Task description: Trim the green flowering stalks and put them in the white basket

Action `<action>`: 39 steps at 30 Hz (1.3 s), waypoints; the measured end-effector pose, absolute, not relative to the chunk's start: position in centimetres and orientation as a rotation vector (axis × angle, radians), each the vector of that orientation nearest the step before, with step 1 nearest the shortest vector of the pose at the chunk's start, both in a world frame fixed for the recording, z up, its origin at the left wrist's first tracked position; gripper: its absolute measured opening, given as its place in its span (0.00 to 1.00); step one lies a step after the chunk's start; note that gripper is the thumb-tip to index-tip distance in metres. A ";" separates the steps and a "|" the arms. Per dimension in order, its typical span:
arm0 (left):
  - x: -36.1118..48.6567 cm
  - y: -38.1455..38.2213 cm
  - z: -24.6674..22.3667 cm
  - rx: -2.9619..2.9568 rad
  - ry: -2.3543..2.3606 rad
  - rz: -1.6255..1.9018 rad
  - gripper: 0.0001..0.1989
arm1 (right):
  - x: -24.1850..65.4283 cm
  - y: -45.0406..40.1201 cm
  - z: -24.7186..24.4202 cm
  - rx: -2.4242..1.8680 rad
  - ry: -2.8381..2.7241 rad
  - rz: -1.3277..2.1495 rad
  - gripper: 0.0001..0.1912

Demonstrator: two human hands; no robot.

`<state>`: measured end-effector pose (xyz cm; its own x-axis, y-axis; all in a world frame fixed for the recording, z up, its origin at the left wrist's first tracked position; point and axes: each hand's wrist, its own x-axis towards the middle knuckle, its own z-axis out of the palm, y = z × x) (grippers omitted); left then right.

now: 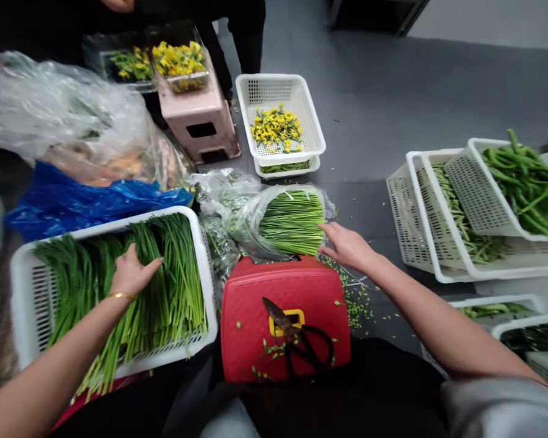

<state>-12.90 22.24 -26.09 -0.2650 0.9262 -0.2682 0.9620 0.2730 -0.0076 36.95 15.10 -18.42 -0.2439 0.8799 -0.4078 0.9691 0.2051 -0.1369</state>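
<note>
Chives [178,286] poke over the near edge of the white basket [210,331], left hand [134,274] spread loosely on them; right hand [347,243], also unclenched, is at the bagged bundle's [292,222] edge (grey floor [365,121] opens out beyond).

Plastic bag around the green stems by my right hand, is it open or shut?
Open: the plastic bag gapes at the end nearest the right hand, leaving the green stems exposed.

Place: vegetable-prep area, commercial kitchen or produce shop, cannot tell which.
Underfoot: dark grey floor [369,115], green trimmings [357,307] scattered.
Storage: white perforated baskets [470,194] holding green stalks [178,286], green pods [525,182], yellow flowers [278,128].
Work surface: red stool [244,304], dark-bladed scissors [276,311] on top.
</note>
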 end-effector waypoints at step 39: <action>19.2 24.9 -32.8 2.472 0.221 -0.623 0.10 | 36.2 25.3 -32.4 1.407 2.142 -0.587 0.17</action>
